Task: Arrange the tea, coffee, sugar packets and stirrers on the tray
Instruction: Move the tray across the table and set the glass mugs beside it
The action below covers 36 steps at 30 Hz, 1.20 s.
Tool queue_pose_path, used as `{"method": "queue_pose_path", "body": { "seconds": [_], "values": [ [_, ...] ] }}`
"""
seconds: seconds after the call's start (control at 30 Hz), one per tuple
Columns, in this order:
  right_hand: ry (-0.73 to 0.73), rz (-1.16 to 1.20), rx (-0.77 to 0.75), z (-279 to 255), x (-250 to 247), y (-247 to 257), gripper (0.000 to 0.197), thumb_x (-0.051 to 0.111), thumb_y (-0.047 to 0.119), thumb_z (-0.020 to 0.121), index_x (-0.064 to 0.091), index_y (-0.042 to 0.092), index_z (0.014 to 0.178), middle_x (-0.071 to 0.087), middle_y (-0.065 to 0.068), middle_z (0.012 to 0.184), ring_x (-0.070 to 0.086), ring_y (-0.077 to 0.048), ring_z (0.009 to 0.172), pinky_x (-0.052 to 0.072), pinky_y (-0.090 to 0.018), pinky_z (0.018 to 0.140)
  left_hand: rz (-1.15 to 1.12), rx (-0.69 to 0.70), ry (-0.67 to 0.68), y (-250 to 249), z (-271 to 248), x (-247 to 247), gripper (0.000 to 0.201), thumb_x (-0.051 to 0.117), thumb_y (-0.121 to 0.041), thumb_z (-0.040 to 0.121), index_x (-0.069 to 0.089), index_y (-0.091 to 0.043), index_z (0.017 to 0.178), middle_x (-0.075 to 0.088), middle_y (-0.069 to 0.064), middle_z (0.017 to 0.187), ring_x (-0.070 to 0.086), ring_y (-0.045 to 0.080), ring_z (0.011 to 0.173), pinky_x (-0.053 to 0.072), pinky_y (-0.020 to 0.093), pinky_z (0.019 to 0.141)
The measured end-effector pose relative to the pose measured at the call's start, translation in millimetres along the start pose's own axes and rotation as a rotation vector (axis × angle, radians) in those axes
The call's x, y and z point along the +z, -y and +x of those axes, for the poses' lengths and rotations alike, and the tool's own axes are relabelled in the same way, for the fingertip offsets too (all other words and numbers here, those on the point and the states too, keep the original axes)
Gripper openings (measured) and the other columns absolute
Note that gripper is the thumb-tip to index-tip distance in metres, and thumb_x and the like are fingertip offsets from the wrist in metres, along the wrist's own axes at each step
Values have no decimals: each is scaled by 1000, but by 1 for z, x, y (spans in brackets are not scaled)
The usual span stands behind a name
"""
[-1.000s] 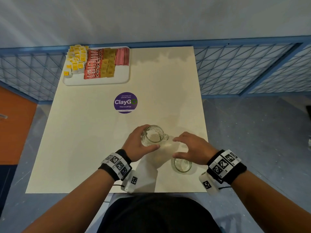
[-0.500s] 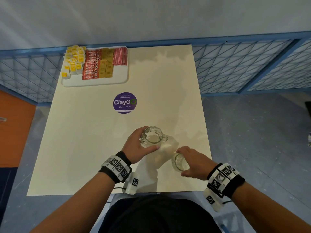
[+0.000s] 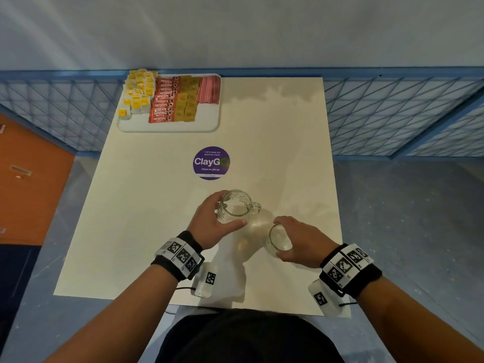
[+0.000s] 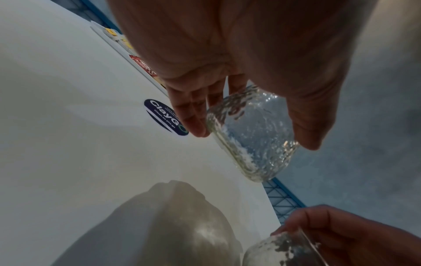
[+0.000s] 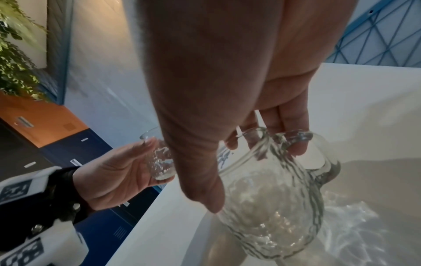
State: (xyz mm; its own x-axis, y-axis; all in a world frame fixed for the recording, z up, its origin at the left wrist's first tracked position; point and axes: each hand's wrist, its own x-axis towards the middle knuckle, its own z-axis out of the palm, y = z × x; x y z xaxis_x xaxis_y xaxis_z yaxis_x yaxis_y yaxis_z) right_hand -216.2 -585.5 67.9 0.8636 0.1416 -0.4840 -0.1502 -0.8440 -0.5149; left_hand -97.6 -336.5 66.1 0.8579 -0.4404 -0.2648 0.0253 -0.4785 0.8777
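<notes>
Four rows of supplies are lying on the white tray (image 3: 167, 127), which is sitting at the far left corner of the table (image 3: 131, 218), well beyond the purple ClayGo sticker (image 3: 211, 162). On the tray, the yellow-tagged tea bags (image 3: 138, 94) are taking the left side; just to their right the red Nescafé coffee sticks (image 3: 163, 100) are lying in a column, then the brown sugar packets (image 3: 187, 100), and the red-striped stirrers (image 3: 209, 89) are filling the far right corner. The near strip of the tray is showing bare white.

Both hands are working on the near side of the sticker, well apart from the tray. The left hand (image 3: 209, 224) is gripping a textured glass mug (image 3: 235, 205) from the side, fingers curled round its far wall and the thumb pressing the near wall; its handle is pointing right. In the left wrist view this mug (image 4: 252, 133) is being held clear of the tabletop. The right hand (image 3: 298, 239) is holding a second glass mug (image 3: 279, 238) just right of and nearer than the first, tilted, with fingers hooking over its rim and the thumb closing on its side, as the right wrist view (image 5: 273, 189) shows. The two mugs are near each other but apart. Black wristbands with square markers are wrapping both wrists.
</notes>
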Motion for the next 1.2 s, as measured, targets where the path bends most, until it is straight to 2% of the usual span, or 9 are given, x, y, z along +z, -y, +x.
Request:
{"method": "queue_pose_path", "body": {
  "seconds": [0.13,0.23,0.33,0.5,0.57,0.67,0.8,1.03,1.2],
  "values": [
    [-32,36,-15,24,-21,15,75,70,52,85,36,25,146,48,6,146,58,-16,116,48,-30,93,-30,-15,-38,5,12,-19,72,92,-35,67,56,-30,130,64,-16,124,60,-1,110,53,21,86],
    [-38,36,-22,46,-39,23,76,71,50,85,35,25,147,47,7,147,58,-16,117,48,-31,96,-39,-10,-50,5,26,-34,69,92,-31,68,57,-33,128,65,-17,122,61,-1,108,51,16,83],
    [-34,7,-37,71,-58,29,77,72,49,85,35,24,148,47,5,147,57,-17,119,48,-33,98,-43,3,-70,6,44,-50,66,92,-30,69,57,-34,125,66,-16,120,63,2,107,52,16,82],
    [-33,-34,-38,117,-91,36,79,72,49,86,33,24,150,47,4,149,55,-18,124,46,-32,100,-58,-18,-108,14,80,-75,77,89,-47,62,54,-32,130,65,-13,122,64,6,108,55,25,86],
    [-41,-44,-34,137,-105,38,80,71,50,86,32,24,151,46,4,150,55,-18,125,45,-31,100,-63,-18,-108,15,96,-85,79,89,-49,61,54,-31,130,65,-13,122,65,6,107,56,28,87],
    [-64,-62,-29,168,-124,41,80,70,50,85,32,25,150,46,5,150,54,-19,126,45,-32,101,-66,-11,-110,17,121,-97,77,90,-46,62,54,-30,128,66,-13,121,66,5,106,56,26,86],
    [-75,-74,-17,210,-144,41,78,71,49,85,32,26,149,46,4,149,55,-20,125,46,-35,101,-34,-13,-105,24,154,-110,73,92,-32,69,52,-27,130,65,-14,121,65,2,106,57,26,87],
    [-80,-90,10,264,-159,35,78,70,49,85,33,26,149,47,4,148,56,-22,124,46,-35,100,36,-16,-84,36,197,-115,70,89,-39,69,53,-31,129,66,-19,116,61,-8,103,46,6,83],
    [-79,-101,20,284,-157,30,77,70,47,85,34,26,149,49,5,146,57,-20,122,47,-33,100,46,-24,-37,47,216,-110,65,89,-41,69,53,-38,123,67,-21,113,63,-5,101,53,21,86]
  ]
}}
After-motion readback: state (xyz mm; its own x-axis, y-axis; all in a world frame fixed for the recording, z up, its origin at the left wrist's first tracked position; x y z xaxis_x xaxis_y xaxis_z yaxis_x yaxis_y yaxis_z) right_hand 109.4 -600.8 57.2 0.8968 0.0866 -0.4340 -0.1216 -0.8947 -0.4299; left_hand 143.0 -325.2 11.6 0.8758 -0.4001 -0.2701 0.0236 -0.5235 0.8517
